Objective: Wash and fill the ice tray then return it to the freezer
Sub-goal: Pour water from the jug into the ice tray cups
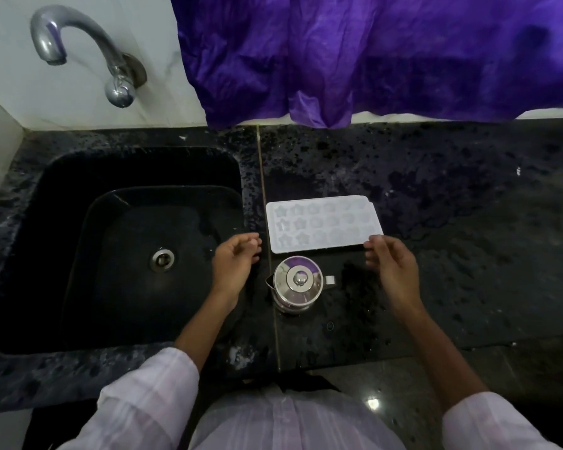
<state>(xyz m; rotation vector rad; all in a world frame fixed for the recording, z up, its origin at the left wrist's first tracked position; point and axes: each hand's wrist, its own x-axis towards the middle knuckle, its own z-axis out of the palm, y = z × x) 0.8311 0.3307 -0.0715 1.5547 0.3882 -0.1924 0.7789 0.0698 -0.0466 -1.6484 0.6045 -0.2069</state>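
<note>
A dark speckled stone surface (436, 196) fills the middle of the view, wet in patches and beaded with droplets, with a thin pale seam (267, 241) running from twelve o'clock toward six just right of the sink (65, 177). The sink is a black rectangular basin sunk into the surface at nine o'clock, its round metal drain (162, 260) near the centre of the floor. On the white wall at eleven o'clock a chrome tap (78, 50) curves out with its spout hanging above the basin's far left corner. A crumpled purple cloth (371, 56) hangs across the wall from twelve to two o'clock, its lower edge reaching down to the back of the surface.

The white ice tray (324, 224) lies flat on the surface at the centre of the view, just right of the seam, its star and flower moulds facing up. At six o'clock from it, just beside its near edge, stands a small lidded steel jug (298, 282) with a knob on top.

The left hand (233, 263) hovers over the sink's right rim, at nine o'clock from the jug, its grip loosely curled and holding nothing. The right hand (392, 264) is at the tray's near right corner, fingertips at or touching the edge, grip part open with nothing clasped. Pale striped sleeves (150, 394) show at six o'clock.
</note>
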